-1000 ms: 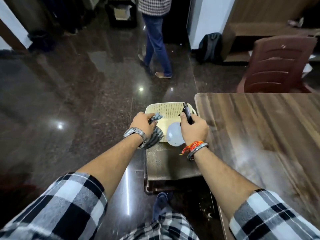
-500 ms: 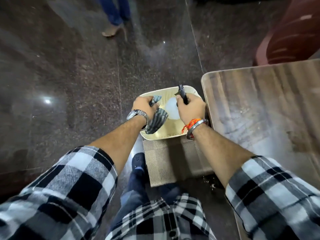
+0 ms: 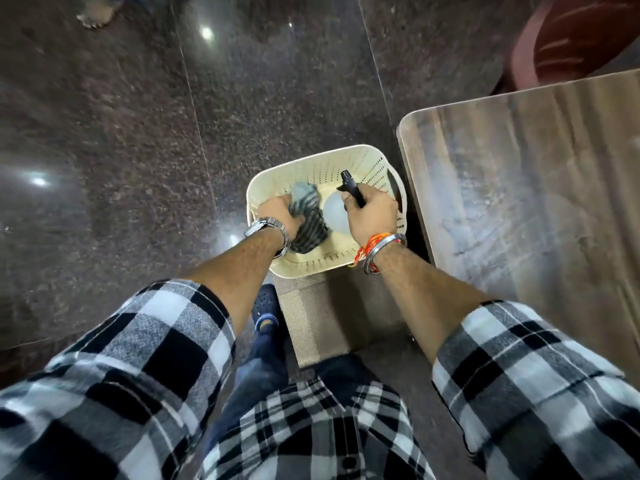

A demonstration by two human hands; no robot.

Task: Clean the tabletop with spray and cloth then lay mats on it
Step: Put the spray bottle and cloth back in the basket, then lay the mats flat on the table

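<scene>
A cream perforated basket (image 3: 313, 164) sits on the floor left of the wooden tabletop (image 3: 526, 188). Both hands are inside it. My left hand (image 3: 277, 211) grips a grey striped cloth (image 3: 306, 216) that hangs crumpled below the fist. My right hand (image 3: 372, 211) is curled round the black head of a spray bottle (image 3: 334, 211), whose pale rounded body shows between the hands. Beige woven mats (image 3: 332, 313) lie stacked just in front of the basket, partly under its near rim.
The dark polished stone floor spreads to the left and ahead. A maroon plastic chair (image 3: 568, 43) stands behind the table's far edge. Another person's foot (image 3: 95, 15) is at the top left. My own blue shoe (image 3: 265, 311) stands beside the mats.
My head has tilted down and moved closer, so the basket is seen from above. Both hands have sunk deeper into the basket, still holding the cloth and the spray bottle.
</scene>
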